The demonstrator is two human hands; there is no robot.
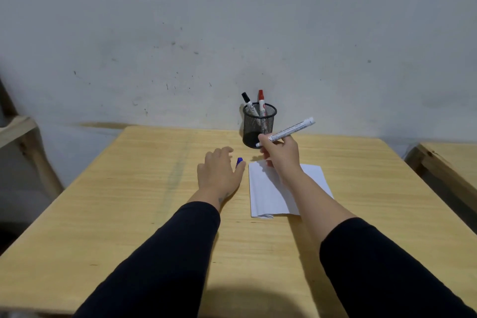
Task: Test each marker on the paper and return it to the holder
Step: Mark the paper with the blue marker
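Observation:
My right hand (280,152) grips an uncapped white marker (291,129), held tilted above the far edge of the white paper (268,193). The marker's blue cap (239,161) shows between the thumb and fingers of my left hand (219,171), which rests on the table just left of the paper; whether the hand pinches it or it lies on the table I cannot tell. Behind my right hand stands a black mesh holder (258,124) with a black-capped marker (249,104) and a red-capped marker (261,102) upright in it.
The wooden table (129,201) stands against a grey wall. Another wooden table (451,162) is at the right, with a gap between. A wooden frame (23,137) stands at the left.

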